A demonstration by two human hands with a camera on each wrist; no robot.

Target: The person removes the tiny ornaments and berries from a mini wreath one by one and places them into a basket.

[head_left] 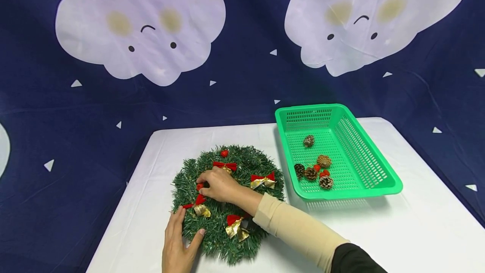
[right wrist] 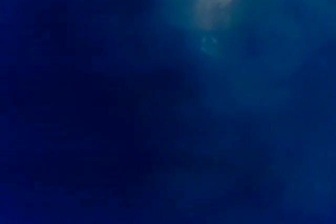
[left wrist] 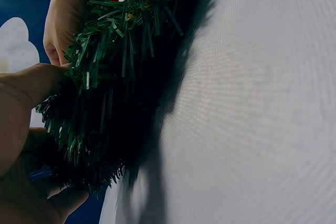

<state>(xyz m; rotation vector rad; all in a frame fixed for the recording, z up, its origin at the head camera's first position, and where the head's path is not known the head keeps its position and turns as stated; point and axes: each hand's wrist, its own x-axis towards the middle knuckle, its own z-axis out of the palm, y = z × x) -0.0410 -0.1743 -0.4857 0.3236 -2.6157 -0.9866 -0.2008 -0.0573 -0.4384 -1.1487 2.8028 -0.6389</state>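
A round green wreath [head_left: 261, 161] lies on the table, trimmed with red and gold bows [head_left: 263, 180] and a small red berry [head_left: 225, 153] near its far edge. My right hand [head_left: 217, 184] reaches over the wreath and pinches another red berry [head_left: 199, 186] at its left part, between two bows; the fingers partly cover it. At the wreath's near left edge rests my left hand [head_left: 178, 239], thumb spread from fairly straight fingers. The left wrist view shows this thumb [left wrist: 39, 82] against the green tinsel [left wrist: 105, 72]. The right wrist view is dark and blurred.
A green plastic basket [head_left: 363, 155] stands right of the wreath. Inside lie several pine cones [head_left: 323, 161] and a few red berries [head_left: 325, 173]. A white cloth covers the table [head_left: 413, 205]. Behind it hangs a dark blue curtain [head_left: 250, 96] with cloud faces.
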